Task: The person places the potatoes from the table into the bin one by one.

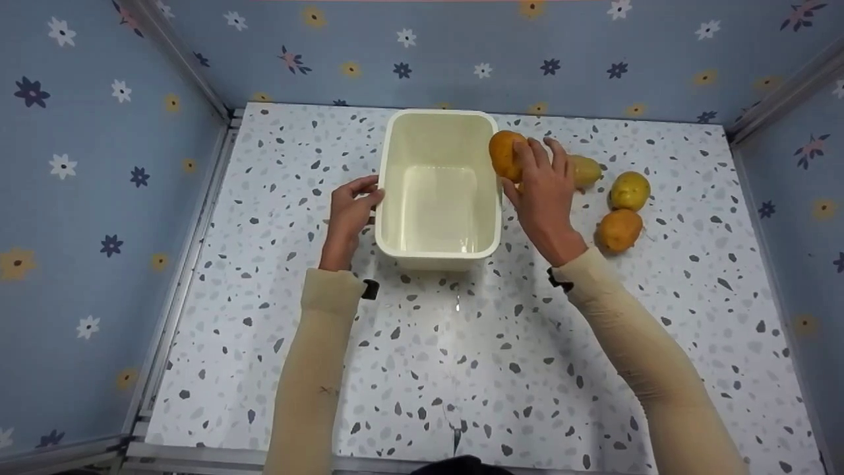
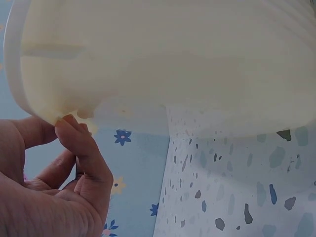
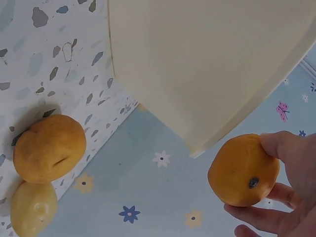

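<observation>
I have the orange fruit point(image 1: 505, 153) raised just beside the right rim of the cream bin point(image 1: 439, 254), in the right hand point(image 1: 546, 194), its thumb and fingers curved around the fruit. I read this as the carrying step; the next move seems to call for a small shift left over the rim, then lowering and release. That forearm slants inward, fingers pointing forward. My left hand point(image 1: 351, 208) pinches the bin's opposite edge. A yellow fruit point(image 1: 630, 191) and a second orange fruit point(image 1: 620, 231) lie rightward on the tabletop point(image 1: 428, 363).

fruits point(image 1: 619, 231) lie on the table point(image 1: 422, 369), right of the bin point(image 1: 438, 254).
</observation>
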{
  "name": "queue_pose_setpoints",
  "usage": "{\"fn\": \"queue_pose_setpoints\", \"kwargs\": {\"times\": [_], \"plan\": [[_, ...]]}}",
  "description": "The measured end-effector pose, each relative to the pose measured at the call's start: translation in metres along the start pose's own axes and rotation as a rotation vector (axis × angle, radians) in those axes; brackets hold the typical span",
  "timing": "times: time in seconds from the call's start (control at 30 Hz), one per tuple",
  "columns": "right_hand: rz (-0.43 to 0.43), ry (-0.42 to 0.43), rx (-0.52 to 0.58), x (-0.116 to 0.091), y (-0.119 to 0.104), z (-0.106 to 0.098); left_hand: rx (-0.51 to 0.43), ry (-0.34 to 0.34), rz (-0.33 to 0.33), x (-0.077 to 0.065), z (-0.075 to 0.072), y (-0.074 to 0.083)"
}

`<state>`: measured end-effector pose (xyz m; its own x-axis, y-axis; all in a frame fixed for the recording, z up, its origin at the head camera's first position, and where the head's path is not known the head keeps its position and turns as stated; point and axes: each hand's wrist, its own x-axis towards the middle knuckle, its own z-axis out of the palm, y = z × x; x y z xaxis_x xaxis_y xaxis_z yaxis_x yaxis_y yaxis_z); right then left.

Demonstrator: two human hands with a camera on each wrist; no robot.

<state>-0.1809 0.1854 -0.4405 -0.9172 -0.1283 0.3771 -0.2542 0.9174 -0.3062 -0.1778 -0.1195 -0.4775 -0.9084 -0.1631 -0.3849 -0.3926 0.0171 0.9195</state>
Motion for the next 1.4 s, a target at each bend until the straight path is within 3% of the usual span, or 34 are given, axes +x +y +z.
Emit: {"fn": "queue_pose_setpoints", "kwargs": {"times": [0.4,0.67,1.0,1.23,1.4], "plan": [[-0.063,-0.027,-0.001,0.009,-0.01,0.001,0.001,0.01,-0.008,0.001,0.001,0.0],[-0.105,-0.051,-0.039,0.016,-0.017,0.001,-0.008,0.006,0.022,0.0,0.0,-0.002],[-0.097,-0.125,-0.03,0.023,-0.028,0.002,0.005,0.007,0.005,-0.002,-0.001,0.0],[-0.127,-0.115,-0.045,0.028,-0.033,0.006,0.01,0.014,-0.005,-0.002,0.0,0.001],[-0.126,-0.153,-0.057,0.033,-0.039,0.006,0.003,0.015,-0.001,-0.001,0.001,0.0]]}}
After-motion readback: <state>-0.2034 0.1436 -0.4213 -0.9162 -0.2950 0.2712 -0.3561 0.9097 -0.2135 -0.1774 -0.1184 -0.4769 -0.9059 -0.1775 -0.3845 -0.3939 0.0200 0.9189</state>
